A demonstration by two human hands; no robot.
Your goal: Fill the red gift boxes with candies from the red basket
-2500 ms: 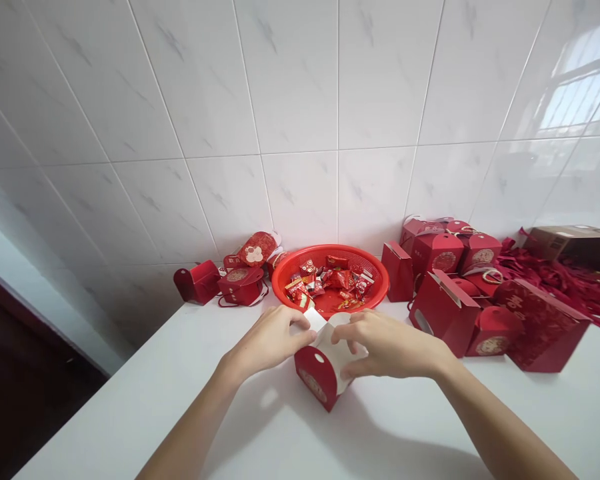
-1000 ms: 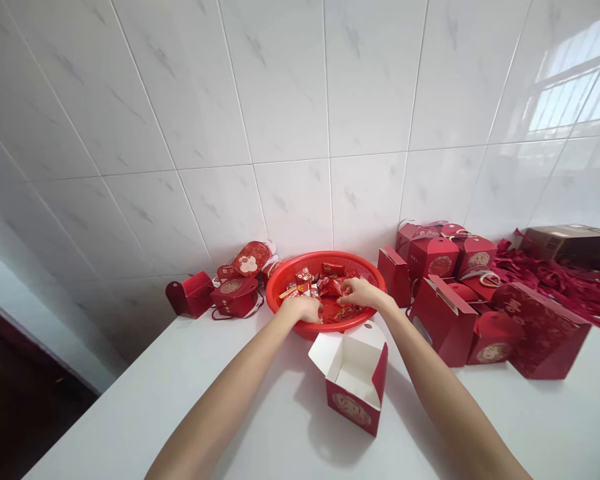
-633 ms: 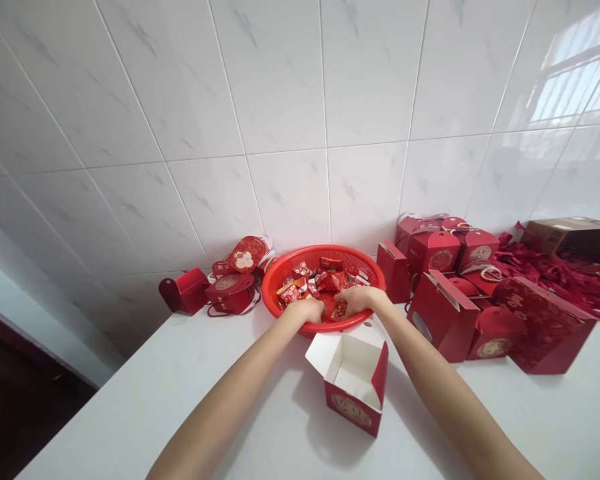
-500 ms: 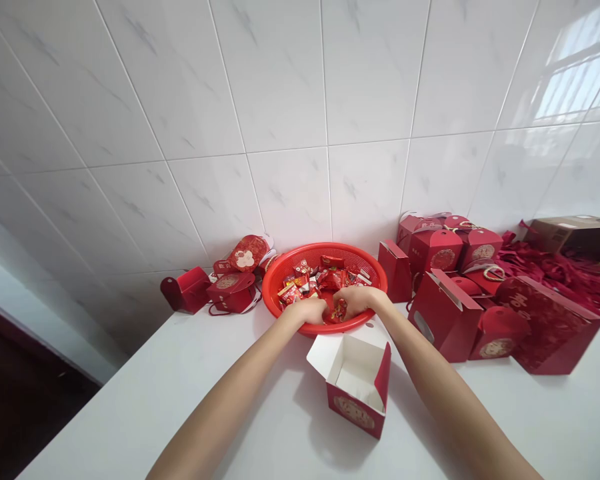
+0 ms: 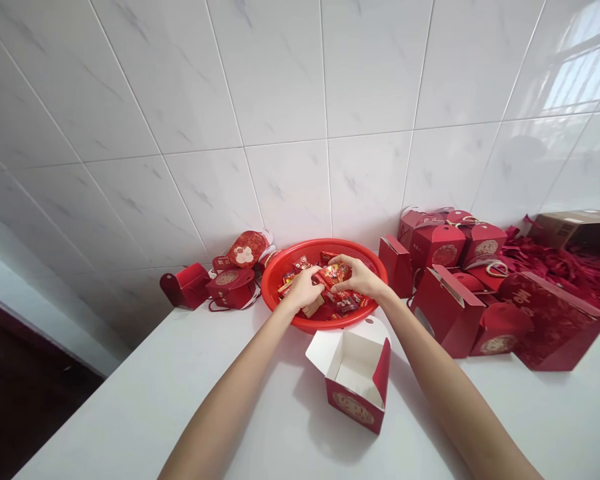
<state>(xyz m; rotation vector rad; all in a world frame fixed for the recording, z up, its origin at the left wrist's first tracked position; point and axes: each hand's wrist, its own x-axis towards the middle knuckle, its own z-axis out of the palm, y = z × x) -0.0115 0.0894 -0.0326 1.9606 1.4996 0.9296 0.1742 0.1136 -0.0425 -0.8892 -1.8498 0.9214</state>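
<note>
A red plastic basket (image 5: 375,260) full of small wrapped candies (image 5: 347,305) stands against the wall. Over it, my right hand (image 5: 361,277) has its fingers curled round red and gold wrapped candies (image 5: 336,272). My left hand (image 5: 304,291) is beside it, thumb and fingers bent against the left side of these same candies. The fingertips of both hands partly cover them. In front of the basket, nearest to me, a red gift box (image 5: 356,400) stands with its flaps up, its white inside showing.
Several folded red gift boxes (image 5: 440,248) and tall red cartons (image 5: 447,313) crowd the right side. Smaller red boxes (image 5: 233,287) sit at the left by the table edge. Dark red ribbons (image 5: 555,267) and a brown cardboard box (image 5: 575,230) lie far right. A tiled wall (image 5: 285,180) bounds the back.
Both hands have risen from low in the basket, bringing up wrapped candies between them. The gift box in front stays in place.
</note>
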